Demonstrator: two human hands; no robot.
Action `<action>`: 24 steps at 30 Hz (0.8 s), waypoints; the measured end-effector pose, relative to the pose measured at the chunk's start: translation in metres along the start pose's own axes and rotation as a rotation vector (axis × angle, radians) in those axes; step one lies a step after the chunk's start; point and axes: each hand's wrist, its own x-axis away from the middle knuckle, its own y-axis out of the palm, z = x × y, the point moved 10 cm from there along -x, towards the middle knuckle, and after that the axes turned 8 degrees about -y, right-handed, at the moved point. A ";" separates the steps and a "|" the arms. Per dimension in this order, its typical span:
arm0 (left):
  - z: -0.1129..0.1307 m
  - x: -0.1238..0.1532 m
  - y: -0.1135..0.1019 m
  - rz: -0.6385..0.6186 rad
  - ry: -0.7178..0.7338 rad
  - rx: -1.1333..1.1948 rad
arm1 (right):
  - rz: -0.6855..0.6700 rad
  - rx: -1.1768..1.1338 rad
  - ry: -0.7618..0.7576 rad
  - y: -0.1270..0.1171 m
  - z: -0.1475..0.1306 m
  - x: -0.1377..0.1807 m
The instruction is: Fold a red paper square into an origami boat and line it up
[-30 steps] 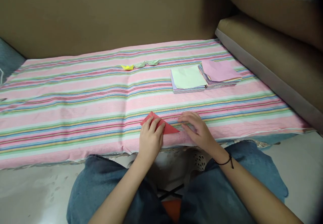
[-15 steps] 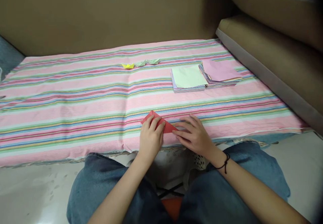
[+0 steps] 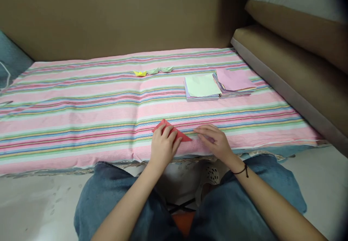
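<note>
A red paper folded into a triangle (image 3: 179, 135) lies on the striped cloth (image 3: 108, 103) near its front edge. My left hand (image 3: 162, 147) presses down on the paper's left part with its fingers laid flat. Just off the triangle's right tip rests my right hand (image 3: 216, 143). Its fingers are stretched out low over the cloth and it holds nothing. A black band circles my right wrist.
Two stacks of coloured paper squares (image 3: 217, 85) sit at the back right. A yellow folded boat (image 3: 140, 73) and two pale green ones (image 3: 160, 70) stand in a row at the back. A brown cushion (image 3: 293, 67) borders the right side.
My right hand slid in to the paper's right tip and then drew back a little to the right. The left hand stayed on the paper. The camera tilted slightly.
</note>
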 end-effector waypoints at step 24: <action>-0.029 -0.006 0.012 -0.216 -0.094 0.233 | -0.210 0.226 -0.026 0.039 -0.010 -0.014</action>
